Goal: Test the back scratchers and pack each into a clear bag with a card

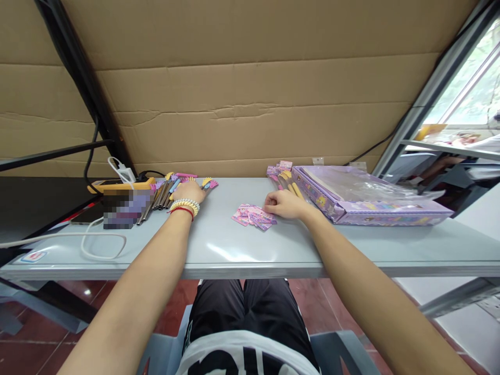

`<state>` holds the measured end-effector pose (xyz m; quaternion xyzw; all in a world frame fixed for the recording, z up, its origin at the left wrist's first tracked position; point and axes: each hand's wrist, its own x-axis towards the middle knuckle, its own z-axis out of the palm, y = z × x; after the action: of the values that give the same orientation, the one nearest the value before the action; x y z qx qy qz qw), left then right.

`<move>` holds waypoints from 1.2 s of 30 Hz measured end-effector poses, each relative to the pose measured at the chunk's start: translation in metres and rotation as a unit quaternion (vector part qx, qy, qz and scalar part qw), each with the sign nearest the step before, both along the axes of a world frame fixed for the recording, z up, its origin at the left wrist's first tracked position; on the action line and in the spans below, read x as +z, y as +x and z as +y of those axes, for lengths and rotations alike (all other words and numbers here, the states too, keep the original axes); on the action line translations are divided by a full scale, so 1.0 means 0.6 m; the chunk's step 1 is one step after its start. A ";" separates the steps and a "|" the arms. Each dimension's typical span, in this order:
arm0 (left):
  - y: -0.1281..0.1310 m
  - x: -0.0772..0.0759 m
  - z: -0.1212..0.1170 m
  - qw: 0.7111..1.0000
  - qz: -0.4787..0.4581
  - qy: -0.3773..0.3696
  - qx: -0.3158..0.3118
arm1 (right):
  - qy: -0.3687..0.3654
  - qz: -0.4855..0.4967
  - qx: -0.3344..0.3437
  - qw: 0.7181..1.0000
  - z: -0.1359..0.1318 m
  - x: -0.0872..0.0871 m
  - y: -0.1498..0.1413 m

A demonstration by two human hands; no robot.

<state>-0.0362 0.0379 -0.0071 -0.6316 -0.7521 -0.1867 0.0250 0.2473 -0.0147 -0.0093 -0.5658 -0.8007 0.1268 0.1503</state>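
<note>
The left hand (190, 191) curls over slender pens (158, 198), its grip hidden; the right hand (287, 203), fingers bent, touches pink printed cards (253, 215) mid-desk (219, 239), any hold on them unclear.

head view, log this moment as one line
left hand: at pens | right hand: at pink cards | purple box: beyond right hand, to its right | surface: grey table

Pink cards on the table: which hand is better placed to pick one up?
Right, I'd say. The right hand is at the right edge of the pink cards; the left hand is at the pens, well apart from them.
</note>
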 end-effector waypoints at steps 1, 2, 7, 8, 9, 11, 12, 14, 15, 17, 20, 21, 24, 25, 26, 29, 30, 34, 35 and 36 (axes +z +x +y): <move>0.000 0.000 0.000 1.000 0.003 -0.003 0.009 | 0.001 -0.001 0.000 1.000 0.000 0.000 0.000; 0.000 0.000 0.000 1.000 0.007 -0.009 0.020 | 0.001 -0.002 0.000 1.000 0.000 0.000 0.000; 0.006 0.006 -0.004 0.999 0.022 -0.020 0.023 | 0.001 -0.004 0.002 1.000 0.000 0.000 0.000; 0.009 0.008 -0.005 0.999 0.024 -0.019 0.023 | 0.002 -0.003 0.002 1.000 -0.001 0.000 0.000; 0.011 0.011 -0.006 0.999 0.026 -0.017 0.021 | 0.006 -0.002 0.003 1.000 -0.001 0.000 0.000; 0.018 0.017 -0.010 1.000 0.026 -0.002 0.000 | 0.018 0.004 0.002 1.000 -0.001 0.000 -0.001; 0.022 0.020 -0.012 0.999 0.024 0.015 -0.022 | 0.027 0.009 0.001 1.000 -0.001 0.000 -0.001; 0.033 0.021 -0.016 0.993 0.012 0.061 -0.098 | 0.050 0.026 0.002 0.998 -0.002 0.000 -0.002; 0.040 0.020 -0.018 0.985 0.004 0.086 -0.147 | 0.062 0.037 0.001 0.997 -0.002 0.001 -0.002; 0.055 0.015 -0.023 0.962 -0.009 0.120 -0.246 | 0.077 0.064 -0.001 0.995 -0.002 0.001 -0.002; 0.078 0.004 -0.031 0.933 -0.019 0.123 -0.337 | 0.081 0.109 0.007 0.991 -0.003 0.000 -0.003; 0.085 0.000 -0.035 0.926 -0.018 0.118 -0.359 | 0.078 0.123 0.015 0.989 -0.003 -0.001 -0.003; 0.101 -0.009 -0.044 0.906 -0.003 0.108 -0.410 | 0.057 0.182 0.049 0.980 -0.004 -0.004 -0.006; 0.105 -0.011 -0.046 0.900 0.005 0.107 -0.422 | 0.047 0.212 0.064 0.974 -0.004 -0.004 -0.008; 0.108 -0.013 -0.048 0.896 0.011 0.108 -0.431 | 0.036 0.247 0.079 0.965 -0.005 -0.004 -0.011; 0.114 -0.015 -0.052 0.885 0.016 0.124 -0.449 | 0.005 0.347 0.103 0.932 -0.009 0.000 -0.018; 0.114 -0.015 -0.053 0.882 0.014 0.130 -0.452 | -0.002 0.374 0.104 0.922 -0.010 0.002 -0.020; 0.116 -0.013 -0.055 0.875 -0.007 0.145 -0.461 | -0.018 0.454 0.104 0.885 -0.012 0.006 -0.024; 0.117 -0.013 -0.056 0.873 -0.015 0.149 -0.464 | -0.023 0.471 0.103 0.876 -0.012 0.006 -0.025; 0.117 -0.012 -0.056 0.872 -0.026 0.151 -0.465 | -0.029 0.488 0.102 0.866 -0.011 0.005 -0.025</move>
<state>0.0340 0.0043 -0.0145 -0.8917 -0.3348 -0.3042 0.0111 0.2324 -0.0214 -0.0061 -0.3514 -0.6741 0.4248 0.4916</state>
